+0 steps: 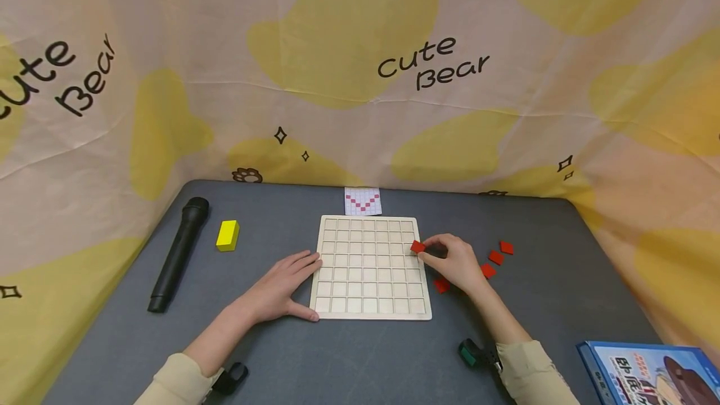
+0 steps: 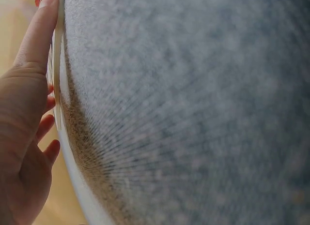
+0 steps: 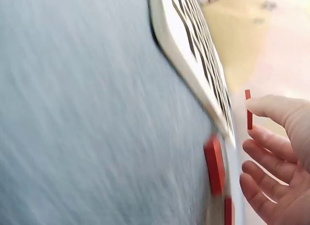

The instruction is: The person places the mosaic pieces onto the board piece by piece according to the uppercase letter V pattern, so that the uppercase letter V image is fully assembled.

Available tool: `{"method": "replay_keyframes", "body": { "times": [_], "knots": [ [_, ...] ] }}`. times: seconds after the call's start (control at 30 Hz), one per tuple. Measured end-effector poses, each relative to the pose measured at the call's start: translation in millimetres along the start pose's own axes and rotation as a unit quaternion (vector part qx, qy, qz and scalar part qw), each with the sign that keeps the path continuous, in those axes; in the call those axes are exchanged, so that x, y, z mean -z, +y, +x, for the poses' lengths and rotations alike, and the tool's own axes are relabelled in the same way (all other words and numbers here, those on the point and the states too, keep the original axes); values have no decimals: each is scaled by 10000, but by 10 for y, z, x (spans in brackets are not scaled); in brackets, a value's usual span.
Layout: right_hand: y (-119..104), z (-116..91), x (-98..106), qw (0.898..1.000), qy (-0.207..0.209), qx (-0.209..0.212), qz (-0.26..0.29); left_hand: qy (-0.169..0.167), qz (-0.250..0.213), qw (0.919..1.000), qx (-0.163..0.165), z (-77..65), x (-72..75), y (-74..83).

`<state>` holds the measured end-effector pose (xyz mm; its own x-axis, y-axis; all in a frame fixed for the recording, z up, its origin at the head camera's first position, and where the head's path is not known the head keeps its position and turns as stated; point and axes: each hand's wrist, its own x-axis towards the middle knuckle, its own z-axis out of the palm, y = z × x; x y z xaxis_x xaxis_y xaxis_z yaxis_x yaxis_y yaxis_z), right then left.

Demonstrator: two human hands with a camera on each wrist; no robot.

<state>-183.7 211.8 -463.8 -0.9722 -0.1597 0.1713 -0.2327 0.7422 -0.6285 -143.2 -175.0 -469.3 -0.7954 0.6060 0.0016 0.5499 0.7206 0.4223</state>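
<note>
A pale wooden grid board (image 1: 371, 314) lies flat on the dark table, its square cells bare. My left hand (image 1: 287, 286) rests at the board's left edge with fingers spread, fingertips and thumb touching the rim. Between thumb and index finger, my right hand (image 1: 452, 261) pinches a red square tile (image 1: 417, 247) over the board's right edge; in the right wrist view this tile (image 3: 249, 110) appears edge-on. Several loose red tiles (image 1: 495, 257) lie on the table about the right hand, one of them (image 1: 441, 285) close to the board's right side.
A small card (image 1: 362, 201) with a red V pattern lies behind the board. To the left are a yellow block (image 1: 227, 235) and a black microphone (image 1: 179, 255). A blue box (image 1: 652, 370) sits at the front right. A printed cloth (image 1: 337, 80) hangs behind the table.
</note>
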Motion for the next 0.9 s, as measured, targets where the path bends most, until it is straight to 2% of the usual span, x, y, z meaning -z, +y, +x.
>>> {"method": "replay_keyframes", "body": {
  "times": [0.2,0.53,0.7,0.9],
  "knots": [
    [-212,-105,-138,9986,-247,451,150,-3,32,10000,-4,6,-6,-8],
    [-433,-258,-345,9927,-602,1018,242,86,-1,9999,-104,1,-32,-3],
    [-535,-315,-415,9891,-709,1291,-19,114,0,9999,-113,9,-47,4],
    [-580,-332,-460,9872,-762,1376,-272,47,33,9999,-87,5,-39,2]
  ]
}}
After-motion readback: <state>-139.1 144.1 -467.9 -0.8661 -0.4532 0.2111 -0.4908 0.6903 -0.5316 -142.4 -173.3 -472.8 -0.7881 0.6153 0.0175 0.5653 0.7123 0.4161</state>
